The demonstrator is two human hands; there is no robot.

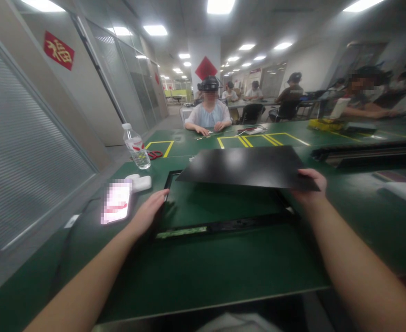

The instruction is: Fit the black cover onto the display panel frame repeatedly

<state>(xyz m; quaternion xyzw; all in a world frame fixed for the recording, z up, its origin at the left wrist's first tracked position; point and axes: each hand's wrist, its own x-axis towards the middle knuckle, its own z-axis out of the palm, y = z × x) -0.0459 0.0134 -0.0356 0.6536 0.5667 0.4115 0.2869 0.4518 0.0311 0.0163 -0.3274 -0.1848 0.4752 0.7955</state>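
Note:
A thin black panel (244, 166) is tilted above the table, and my right hand (311, 186) grips its near right corner, with the thumb on top and the other fingers underneath. Below it, a black rectangular frame (244, 224) lies on the green table, its far part hidden by the panel. A pale greenish strip (182, 232) shows on the near bar of the frame. My left hand (152, 207) rests against the frame's left bar, fingers stretched out and fingertips touching it; the thumb does not show clearly.
To the left are a lit phone (117, 201), a white case (140, 183), a water bottle (137, 147) and red-handled scissors (155, 155). Long black parts (365, 154) lie to the right. A person (208, 108) sits across the green table (223, 267); others work farther back.

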